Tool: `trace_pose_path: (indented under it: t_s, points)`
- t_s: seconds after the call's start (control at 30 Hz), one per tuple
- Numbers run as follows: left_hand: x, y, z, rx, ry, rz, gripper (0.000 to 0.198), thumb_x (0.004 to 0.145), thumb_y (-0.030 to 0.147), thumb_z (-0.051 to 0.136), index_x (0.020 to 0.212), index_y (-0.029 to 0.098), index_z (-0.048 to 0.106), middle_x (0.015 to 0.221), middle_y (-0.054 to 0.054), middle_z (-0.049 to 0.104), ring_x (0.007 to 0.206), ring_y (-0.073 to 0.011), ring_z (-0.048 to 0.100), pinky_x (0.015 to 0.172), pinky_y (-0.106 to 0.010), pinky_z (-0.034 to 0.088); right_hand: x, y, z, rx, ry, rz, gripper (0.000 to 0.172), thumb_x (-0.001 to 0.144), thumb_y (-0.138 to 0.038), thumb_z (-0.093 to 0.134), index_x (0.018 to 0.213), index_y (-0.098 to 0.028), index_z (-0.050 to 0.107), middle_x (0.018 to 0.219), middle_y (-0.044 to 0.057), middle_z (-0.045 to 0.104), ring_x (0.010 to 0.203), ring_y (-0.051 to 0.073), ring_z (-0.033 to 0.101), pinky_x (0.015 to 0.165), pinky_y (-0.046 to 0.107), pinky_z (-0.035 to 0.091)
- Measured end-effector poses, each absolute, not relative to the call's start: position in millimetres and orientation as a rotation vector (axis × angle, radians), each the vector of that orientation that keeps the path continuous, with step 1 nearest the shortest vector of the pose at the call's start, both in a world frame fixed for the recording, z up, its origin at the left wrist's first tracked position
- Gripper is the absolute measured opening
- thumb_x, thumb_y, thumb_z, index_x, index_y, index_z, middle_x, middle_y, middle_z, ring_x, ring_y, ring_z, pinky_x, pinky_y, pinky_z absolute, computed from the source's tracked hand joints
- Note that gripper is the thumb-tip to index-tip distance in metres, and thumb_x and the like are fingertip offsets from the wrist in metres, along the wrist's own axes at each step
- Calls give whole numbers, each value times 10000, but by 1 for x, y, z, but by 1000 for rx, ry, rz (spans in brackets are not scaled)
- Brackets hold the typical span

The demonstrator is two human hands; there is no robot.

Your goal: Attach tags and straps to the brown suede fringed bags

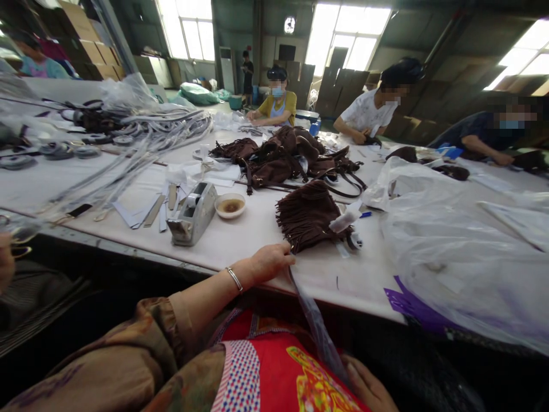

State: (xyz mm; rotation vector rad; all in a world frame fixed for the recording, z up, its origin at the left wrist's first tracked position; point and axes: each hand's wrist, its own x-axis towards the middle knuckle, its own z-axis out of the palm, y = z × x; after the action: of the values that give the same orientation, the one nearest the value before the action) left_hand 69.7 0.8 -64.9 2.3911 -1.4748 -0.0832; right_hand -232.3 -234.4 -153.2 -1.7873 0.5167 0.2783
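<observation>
My left hand (274,262) is closed at the table's front edge, pinching the upper end of a strap sleeved in clear plastic (315,320). Just beyond its fingertips lies a dark brown fringed bag (311,217), with a white wrapped piece (346,216) on its right side. From the left hand the strap slopes down over my red apron (278,366) to my right hand (369,386), low in the view. Its fingers close around the strap's lower part, and some of them are hidden.
A tape dispenser (195,214) and a small bowl of brown liquid (230,205) stand left of the bag. Behind it are piled brown bags (287,157). Plastic-wrapped straps (154,137) spread at left, a large clear plastic bag (446,246) at right. Several people work across the table.
</observation>
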Motion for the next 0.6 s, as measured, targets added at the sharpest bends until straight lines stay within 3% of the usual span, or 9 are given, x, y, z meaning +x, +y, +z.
trace_pose_path:
  t_s: [0.13,0.2,0.3,0.4,0.6]
  points:
    - [76,-3,-56,2401,-1492,-114,221,817,75,495,825,196,680,908,-48,586,764,-166,530,663,-248,412,-204,-219,-154,-2108,336,15,565,784,-489,654,1268,-200,626,1239,122,653,1116,287,632,958,373,518]
    - [77,-4,-51,2456,-1516,-86,215,826,79,491,810,192,673,888,-64,584,736,-171,533,628,-256,407,-192,-212,-155,-2340,186,-125,476,788,-396,643,1226,-211,661,1206,121,666,1101,296,631,956,388,512]
    - [79,-6,-45,2534,-1524,-42,219,836,86,487,833,198,675,897,-82,589,733,-178,549,612,-262,412,-180,-206,-154,-2526,91,-186,317,803,-314,610,1076,-221,742,1011,120,731,931,290,679,860,382,537]
    - [81,-6,-42,2556,-1523,-51,239,833,85,483,860,211,684,907,-85,600,757,-190,575,612,-266,425,-174,-206,-144,-2374,29,7,266,841,-333,605,1042,-242,752,969,94,744,883,252,686,828,332,541]
    - [89,-8,-54,2411,-1299,-63,405,828,68,476,1144,246,655,992,-62,647,834,-176,618,731,-257,479,-152,-200,-118,-2036,184,185,482,885,-475,553,1234,-163,666,1234,129,669,1153,289,608,1028,422,448]
